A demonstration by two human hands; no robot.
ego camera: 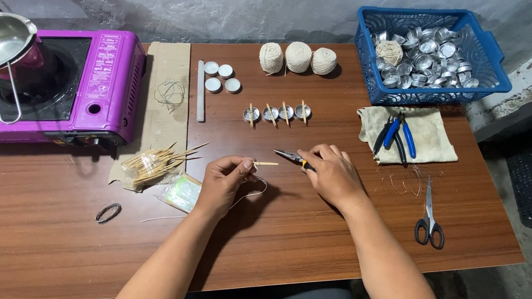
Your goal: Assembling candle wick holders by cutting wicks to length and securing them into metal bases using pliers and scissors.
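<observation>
both forearms are reaching in; left hand [227, 177] is pinching a thin wooden stick [264, 164] and white wick string [250, 192], right hand [332, 174] is closing around small pliers [291, 156] just beside it. gripping near the tip seems steadier.

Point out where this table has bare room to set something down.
Bare wood lies along the near edge left of the left hand, around the small dark ring, and between the right hand and the scissors. It is crowded from the purple stove past the stick bundle to the blue basket.
</observation>
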